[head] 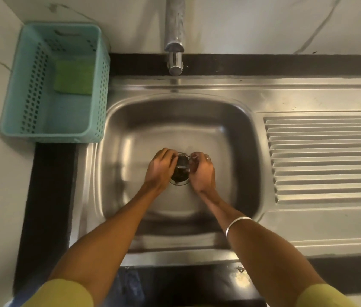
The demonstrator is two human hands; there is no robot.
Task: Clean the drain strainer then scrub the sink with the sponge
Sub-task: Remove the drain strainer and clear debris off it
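Observation:
A metal drain strainer is held just above the dark drain hole in the middle of the steel sink. My left hand grips the strainer's left side and my right hand pinches its right rim, so both hands hold it between them. The strainer's lower part is partly hidden by my fingers. A green sponge lies inside a teal plastic basket on the counter at the sink's left rear.
A chrome tap hangs over the sink's back edge; no water is seen running. A ribbed steel draining board stretches to the right. Black counter edging borders the sink, with pale marble wall behind.

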